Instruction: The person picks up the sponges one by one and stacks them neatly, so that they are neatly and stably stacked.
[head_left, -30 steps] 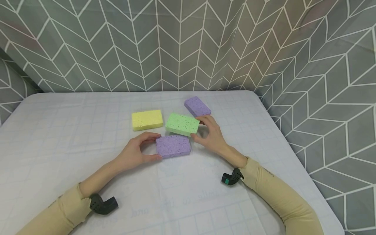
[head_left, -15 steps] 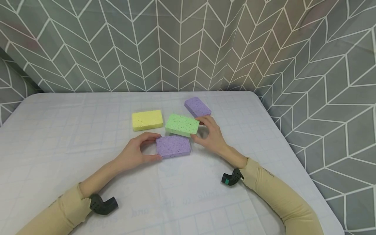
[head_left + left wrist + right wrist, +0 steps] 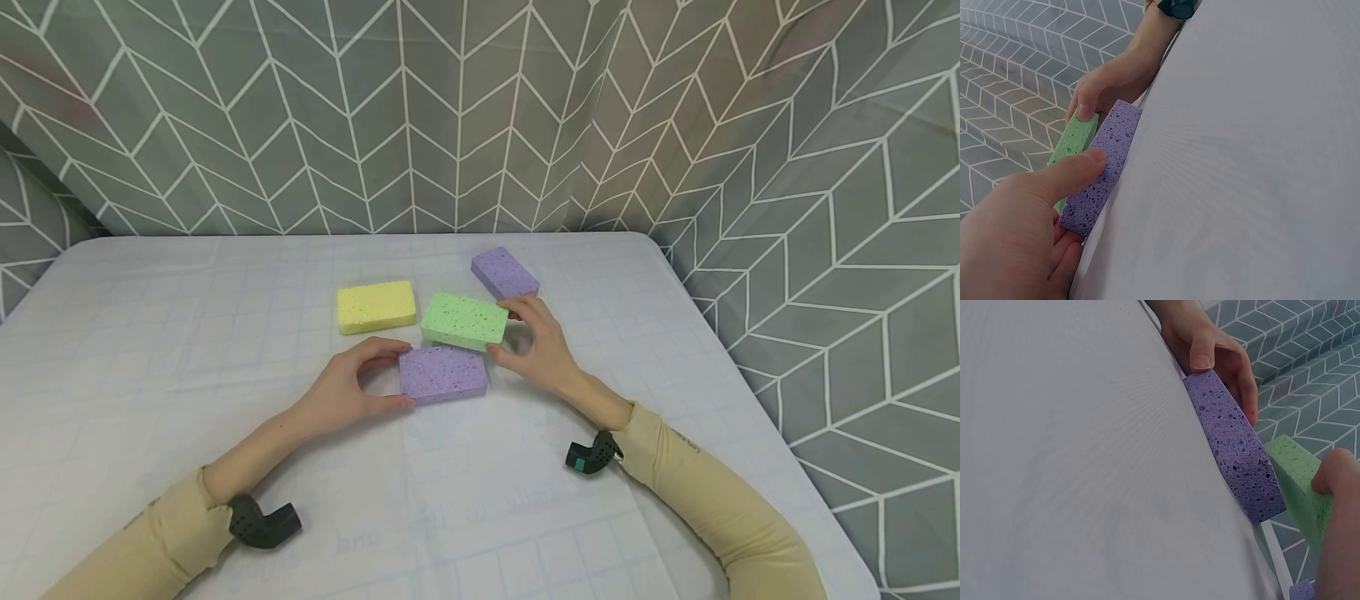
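Observation:
A purple sponge (image 3: 442, 374) lies on the table, its left end pinched between the thumb and fingers of my left hand (image 3: 347, 387). My right hand (image 3: 542, 346) grips the right end of a green sponge (image 3: 464, 321), thumb on the near side and fingers on the far side. The green sponge sits just beyond the purple one, close along its far edge, with a shadow beneath it. In the left wrist view, my left thumb (image 3: 1079, 175) presses on the purple sponge's side face, partly covering the green sponge behind it.
A yellow sponge (image 3: 376, 307) rests to the left of the green one. Behind my right fingers lies a second purple sponge (image 3: 504, 272), set at an angle. The table (image 3: 187, 317) has a white cloth, and a grey patterned curtain (image 3: 420, 117) hangs behind it.
The green sponge has shifted slightly toward me and to the left in my right hand. My left hand and the purple sponge have stayed in place.

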The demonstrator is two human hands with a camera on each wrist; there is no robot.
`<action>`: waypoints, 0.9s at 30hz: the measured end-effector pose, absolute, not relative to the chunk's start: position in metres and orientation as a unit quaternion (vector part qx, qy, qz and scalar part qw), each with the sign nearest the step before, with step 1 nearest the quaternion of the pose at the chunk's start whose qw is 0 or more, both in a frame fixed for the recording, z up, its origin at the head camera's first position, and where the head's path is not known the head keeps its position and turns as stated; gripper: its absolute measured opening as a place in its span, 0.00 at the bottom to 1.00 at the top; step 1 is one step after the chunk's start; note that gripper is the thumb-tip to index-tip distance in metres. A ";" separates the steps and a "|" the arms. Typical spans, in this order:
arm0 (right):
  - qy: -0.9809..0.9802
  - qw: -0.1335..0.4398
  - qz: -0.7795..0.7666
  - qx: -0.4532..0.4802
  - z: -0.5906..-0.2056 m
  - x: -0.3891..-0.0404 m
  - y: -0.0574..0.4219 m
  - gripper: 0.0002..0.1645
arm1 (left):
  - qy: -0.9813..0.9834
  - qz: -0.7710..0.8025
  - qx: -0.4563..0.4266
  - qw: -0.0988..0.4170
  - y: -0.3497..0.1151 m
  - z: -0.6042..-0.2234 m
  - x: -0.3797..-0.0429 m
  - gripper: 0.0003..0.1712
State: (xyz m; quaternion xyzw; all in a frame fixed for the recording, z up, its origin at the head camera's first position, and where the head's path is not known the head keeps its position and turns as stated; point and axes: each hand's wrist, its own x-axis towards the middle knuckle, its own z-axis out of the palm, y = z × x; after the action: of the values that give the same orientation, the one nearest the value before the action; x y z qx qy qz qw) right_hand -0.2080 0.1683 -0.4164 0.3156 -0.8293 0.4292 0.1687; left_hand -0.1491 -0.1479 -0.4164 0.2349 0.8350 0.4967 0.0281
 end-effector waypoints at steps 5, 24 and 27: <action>-0.826 0.173 0.430 0.321 -0.417 -0.209 0.168 0.34 | 0.836 0.496 0.235 0.028 -0.148 -0.415 -0.148 0.41; -0.811 0.167 0.441 0.347 -0.417 -0.208 0.168 0.34 | 0.835 0.496 0.238 0.026 -0.148 -0.416 -0.149 0.40; -0.810 0.165 0.443 0.348 -0.417 -0.208 0.168 0.34 | 0.835 0.496 0.239 0.025 -0.148 -0.416 -0.149 0.41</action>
State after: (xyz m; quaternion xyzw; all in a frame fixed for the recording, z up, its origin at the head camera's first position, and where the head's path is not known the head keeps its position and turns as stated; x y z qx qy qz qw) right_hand -0.2080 0.1680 -0.4174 0.3478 -0.8097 0.4428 0.1652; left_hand -0.1488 -0.1479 -0.4159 0.2386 0.8348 0.4956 0.0250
